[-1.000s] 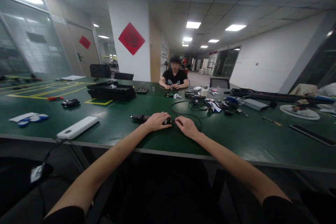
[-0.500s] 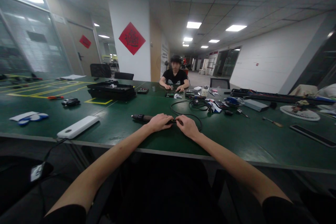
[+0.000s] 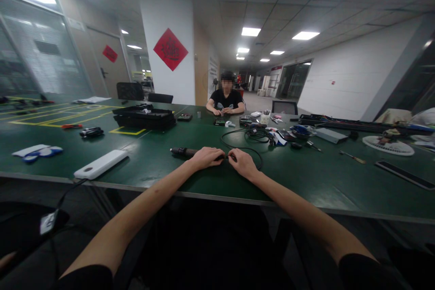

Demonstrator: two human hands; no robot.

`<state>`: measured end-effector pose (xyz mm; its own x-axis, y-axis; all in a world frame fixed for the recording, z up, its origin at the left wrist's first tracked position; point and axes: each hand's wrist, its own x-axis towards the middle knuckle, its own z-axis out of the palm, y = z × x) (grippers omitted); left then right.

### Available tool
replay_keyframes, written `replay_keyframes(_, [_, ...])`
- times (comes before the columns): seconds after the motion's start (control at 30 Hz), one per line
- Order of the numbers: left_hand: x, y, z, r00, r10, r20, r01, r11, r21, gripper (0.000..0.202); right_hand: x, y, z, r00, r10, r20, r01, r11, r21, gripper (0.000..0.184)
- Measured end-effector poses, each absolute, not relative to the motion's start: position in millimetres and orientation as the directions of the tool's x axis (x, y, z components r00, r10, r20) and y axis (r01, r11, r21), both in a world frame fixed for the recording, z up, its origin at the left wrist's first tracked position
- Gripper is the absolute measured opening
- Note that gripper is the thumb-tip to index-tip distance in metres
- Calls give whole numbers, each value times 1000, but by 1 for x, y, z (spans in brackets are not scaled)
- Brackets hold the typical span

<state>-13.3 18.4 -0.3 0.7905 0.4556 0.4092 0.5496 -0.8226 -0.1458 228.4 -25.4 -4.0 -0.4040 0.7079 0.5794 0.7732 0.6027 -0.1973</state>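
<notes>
At the far left of the green worktop (image 3: 152,176) lies a flat blue-and-white thing (image 3: 50,152); behind it rests a small orange tool (image 3: 72,127), and to the right of that a black bundle (image 3: 91,132); nearer the front edge lies a long white box (image 3: 102,164), set at a slant; a black tray (image 3: 144,121) stands farther back. A dark, tube-shaped power tool (image 3: 183,152) lies near the front, its narrow tip pointing left; the left hand (image 3: 208,158) is curled over its right end, holding it against the worktop. Across the worktop sits another person (image 3: 225,99), both hands low in front. Just beside the left hand, the right hand (image 3: 242,163) is pinched narrow around the end of a black cord (image 3: 257,134); whether that end touches the tool cannot be told, as fingers hide it; the cord loops back to a coil; farther right lie a screwdriver (image 3: 353,157), a round white disc (image 3: 387,146) and a dark slab (image 3: 406,175).
</notes>
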Motion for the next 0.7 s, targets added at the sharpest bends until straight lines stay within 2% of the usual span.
replay_keyframes(0.17, [-13, 22, -3, 763, 497, 412, 588, -799, -125, 26, 229, -23, -5, -412, 715, 565, 756, 614, -226, 8])
replay_keyframes(0.37, [-13, 14, 0, 782, 469, 411, 557, -821, -122, 26, 230, -23, -5, -461, 705, 539, 724, 650, -232, 14])
replay_keyframes(0.7, [-9, 11, 0, 754, 503, 423, 596, -795, -117, 24, 230, -26, -1, -499, 700, 511, 752, 643, -147, 9])
